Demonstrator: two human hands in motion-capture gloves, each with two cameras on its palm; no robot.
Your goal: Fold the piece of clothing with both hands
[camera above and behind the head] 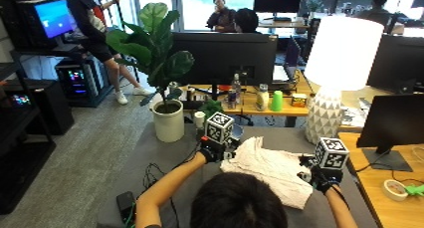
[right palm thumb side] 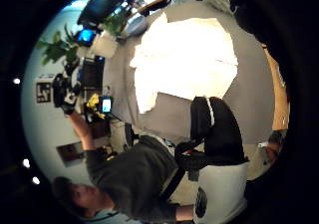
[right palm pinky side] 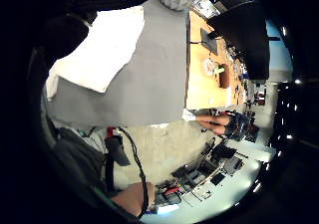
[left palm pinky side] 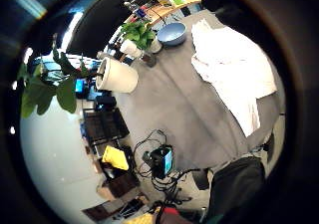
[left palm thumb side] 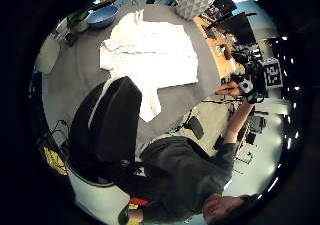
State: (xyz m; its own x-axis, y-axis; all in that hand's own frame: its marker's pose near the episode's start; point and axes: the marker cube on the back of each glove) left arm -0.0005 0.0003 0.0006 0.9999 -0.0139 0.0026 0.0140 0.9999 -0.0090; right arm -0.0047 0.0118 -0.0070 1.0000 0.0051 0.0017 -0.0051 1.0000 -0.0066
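A white piece of clothing (camera above and behind the head: 271,168) lies rumpled on the grey table (camera above and behind the head: 162,156), one sleeve (left palm thumb side: 150,102) reaching toward the near edge. My left hand (camera above and behind the head: 212,152) is raised above the garment's far left corner. My right hand (camera above and behind the head: 322,179) hovers over its right edge. Neither hand touches the cloth; both are empty with relaxed fingers. All palm views show the garment (left palm pinky side: 232,69) (right palm pinky side: 99,47) (right palm thumb side: 187,59) from well above, lying flat on the table. The right hand (left palm thumb side: 248,84) also shows in the left thumb side view.
A blue bowl (left palm pinky side: 172,33) sits at the table's far edge, near a white plant pot (camera above and behind the head: 167,121). A white lamp (camera above and behind the head: 331,63) stands at the far right. A monitor (camera above and behind the head: 391,121) is on the wooden desk to the right. A black chair (left palm thumb side: 107,125) is at the near edge.
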